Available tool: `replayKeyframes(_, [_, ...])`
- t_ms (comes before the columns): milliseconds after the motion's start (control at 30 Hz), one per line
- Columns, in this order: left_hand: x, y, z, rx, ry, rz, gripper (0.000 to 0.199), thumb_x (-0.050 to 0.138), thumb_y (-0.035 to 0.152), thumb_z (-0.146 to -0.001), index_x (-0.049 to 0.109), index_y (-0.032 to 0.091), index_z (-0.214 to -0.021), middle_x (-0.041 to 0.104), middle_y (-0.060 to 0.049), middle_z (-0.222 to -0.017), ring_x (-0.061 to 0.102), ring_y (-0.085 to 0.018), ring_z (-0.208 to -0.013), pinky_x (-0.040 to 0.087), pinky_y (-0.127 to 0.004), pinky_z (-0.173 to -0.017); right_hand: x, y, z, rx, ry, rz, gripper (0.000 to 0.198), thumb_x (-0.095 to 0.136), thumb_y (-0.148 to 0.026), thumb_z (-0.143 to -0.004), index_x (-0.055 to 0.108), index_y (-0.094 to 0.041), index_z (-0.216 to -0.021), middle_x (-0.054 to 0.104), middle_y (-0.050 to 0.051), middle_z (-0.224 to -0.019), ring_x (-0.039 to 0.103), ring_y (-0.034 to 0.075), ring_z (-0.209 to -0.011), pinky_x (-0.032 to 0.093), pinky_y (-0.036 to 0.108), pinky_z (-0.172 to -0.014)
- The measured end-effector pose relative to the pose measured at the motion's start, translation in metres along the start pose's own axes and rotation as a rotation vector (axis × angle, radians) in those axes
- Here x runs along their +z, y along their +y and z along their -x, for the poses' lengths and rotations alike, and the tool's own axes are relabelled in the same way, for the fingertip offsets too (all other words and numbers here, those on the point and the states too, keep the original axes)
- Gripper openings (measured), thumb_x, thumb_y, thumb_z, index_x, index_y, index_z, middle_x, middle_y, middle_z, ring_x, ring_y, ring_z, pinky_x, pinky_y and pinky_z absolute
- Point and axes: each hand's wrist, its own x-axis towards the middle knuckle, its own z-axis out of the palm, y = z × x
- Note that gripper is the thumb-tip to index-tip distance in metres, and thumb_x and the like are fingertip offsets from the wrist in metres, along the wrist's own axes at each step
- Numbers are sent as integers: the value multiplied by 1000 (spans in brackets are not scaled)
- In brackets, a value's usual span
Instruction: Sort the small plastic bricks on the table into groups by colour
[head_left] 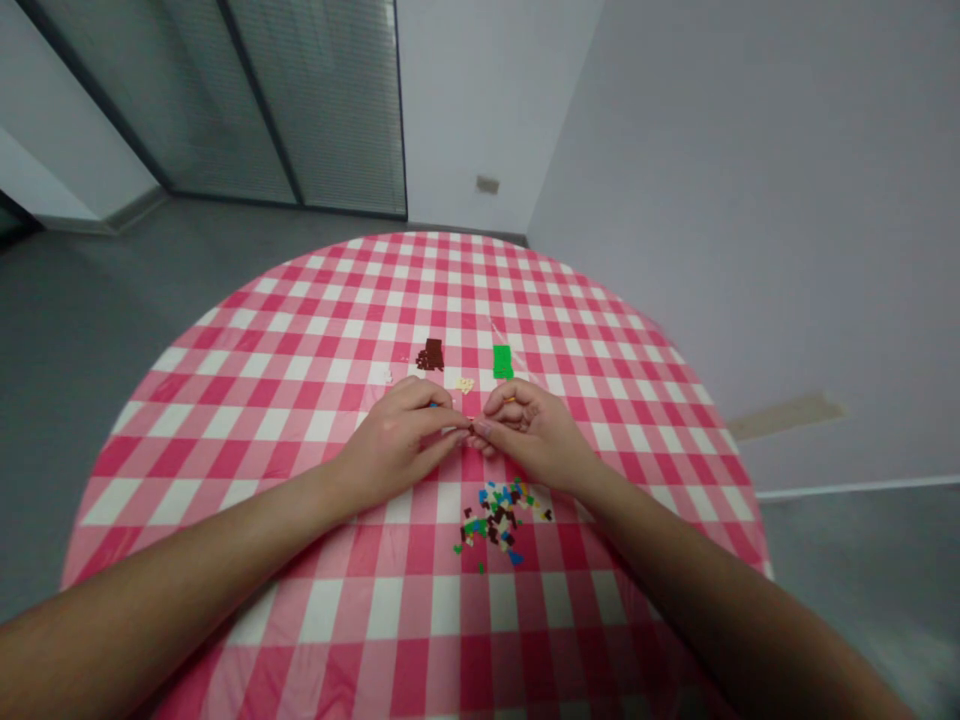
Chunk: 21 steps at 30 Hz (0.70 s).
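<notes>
My left hand [401,437] and my right hand [544,437] meet over the middle of the table. Their fingertips pinch at one spot, on what looks like a small dark piece [472,426], mostly hidden by the fingers. A bit of blue shows by my left fingers and a bit of orange by my right ones. Nearer me lies a loose pile of tiny toy bricks [496,518] in brown, blue, green and cream. Past my hands are a cluster of brown pieces [431,354], a few cream pieces [465,384] and a green block of pieces [502,361].
A round table [352,610] wears a pink-and-white checked cloth. Several tiny pale pieces [388,377] lie left of the cream ones. Beyond stand a glass partition [337,110] with blinds and a white wall [750,200] on the right.
</notes>
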Motion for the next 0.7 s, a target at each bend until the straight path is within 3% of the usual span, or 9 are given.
replayKeyframes(167, [1,0,0,3,33,-3,8,65,15,-91,70,18,-97,65,-4,-90,62,-17,-84,52,-31,-74,-1,4,-2,-43,-8,32,29,74,-40,-84,51,-22,-85,69,-2,-71,67,12,-63,55,27,-62])
replayKeyframes(367, [2,-2,1,-17,22,9,6,67,19,-92,71,19,-95,66,-4,-88,62,-16,-84,51,-31,-75,0,3,-1,-94,-16,77,20,70,-32,-86,52,-23,-86,69,-1,-75,71,15,-73,55,28,-66])
replayKeyframes(700, [1,-3,-2,-138,54,20,10,65,20,-89,75,17,-93,68,-6,-89,64,-18,-84,53,-32,-77,3,5,0,-136,8,58,15,68,-31,-88,56,-22,-88,68,0,-79,70,15,-74,55,29,-68])
